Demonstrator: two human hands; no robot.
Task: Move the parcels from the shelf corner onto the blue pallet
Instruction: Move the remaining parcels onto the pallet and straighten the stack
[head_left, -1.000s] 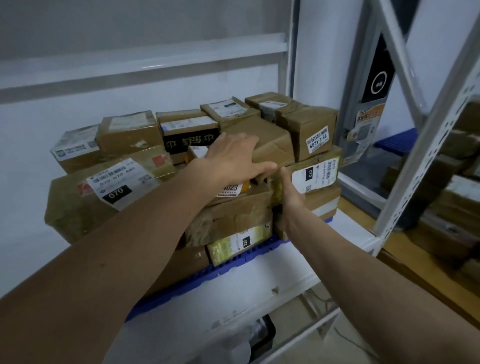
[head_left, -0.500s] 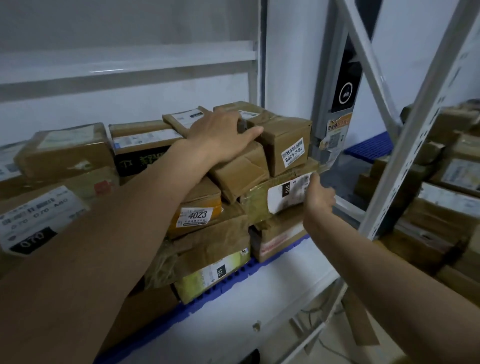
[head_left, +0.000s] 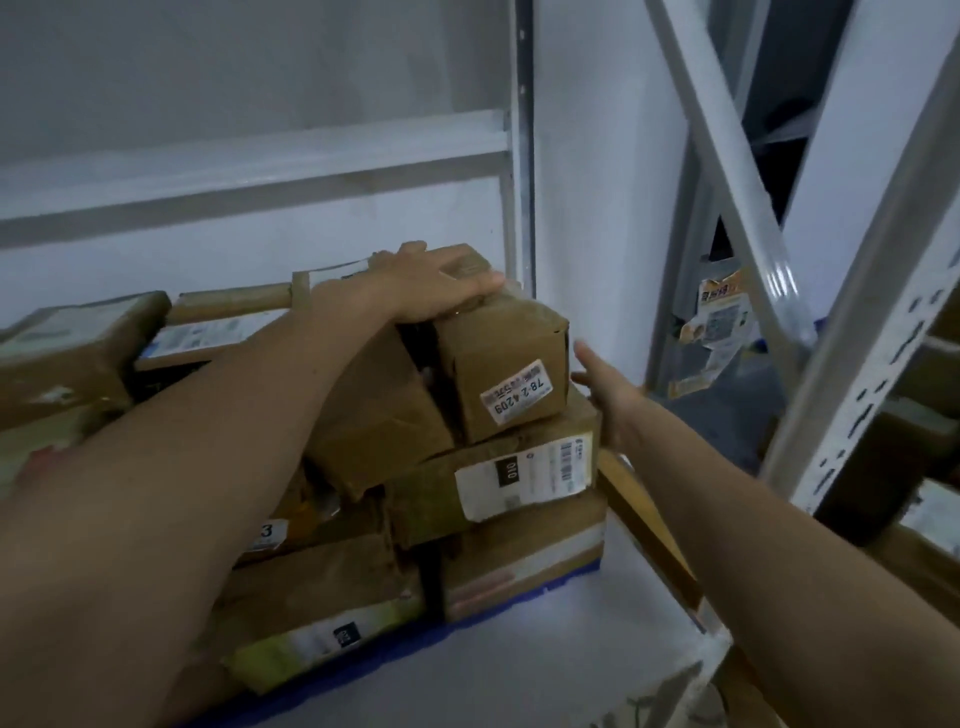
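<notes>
Brown cardboard parcels are stacked on a blue pallet (head_left: 363, 665) that lies on the white shelf (head_left: 545, 665). On top at the right sits a small box labelled 78-2-4209 (head_left: 498, 364). My left hand (head_left: 426, 283) rests flat on the top of this box and the parcel behind it, fingers straight. My right hand (head_left: 602, 389) is open, reaching past the right side of the box, beside the long parcel labelled 010 (head_left: 493, 478). It holds nothing; whether it touches a parcel is unclear.
A white shelf upright (head_left: 519, 156) stands just behind the stack. Diagonal and perforated rack posts (head_left: 872, 332) cross at the right, with more parcels (head_left: 914, 441) behind them. A wooden board (head_left: 649, 525) edges the shelf on the right.
My left hand has moved right and back onto the top right box. My right hand has left the front of the 010 parcel and reached further up along the stack's right side.
</notes>
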